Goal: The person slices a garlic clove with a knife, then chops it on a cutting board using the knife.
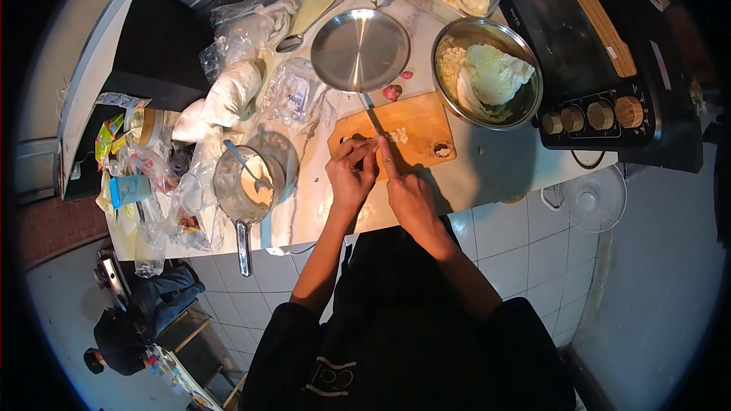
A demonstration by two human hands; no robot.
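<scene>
A wooden cutting board (pixel 426 113) lies at the counter's front edge with a small heap of chopped white pieces (pixel 400 135) on it. My right hand (pixel 413 199) is closed around a knife (pixel 372 113), index finger stretched along it, the blade pointing away from me. The handle is hidden under the palm. Close beside it, my left hand (pixel 353 175) has its fingertips pinched together at the blade; what they hold is too small to make out. Beyond the board lie a reddish shallot (pixel 392 92) and a smaller one (pixel 406 74).
Behind the board is a round steel plate (pixel 360 49). A steel bowl (pixel 539 80) with cabbage leaves stands right, beside a black stove (pixel 609 125). Left are a saucepan (pixel 243 247) holding a spoon and pale mixture, and plastic bags (pixel 293 95). Another person (pixel 122 339) sits at lower left.
</scene>
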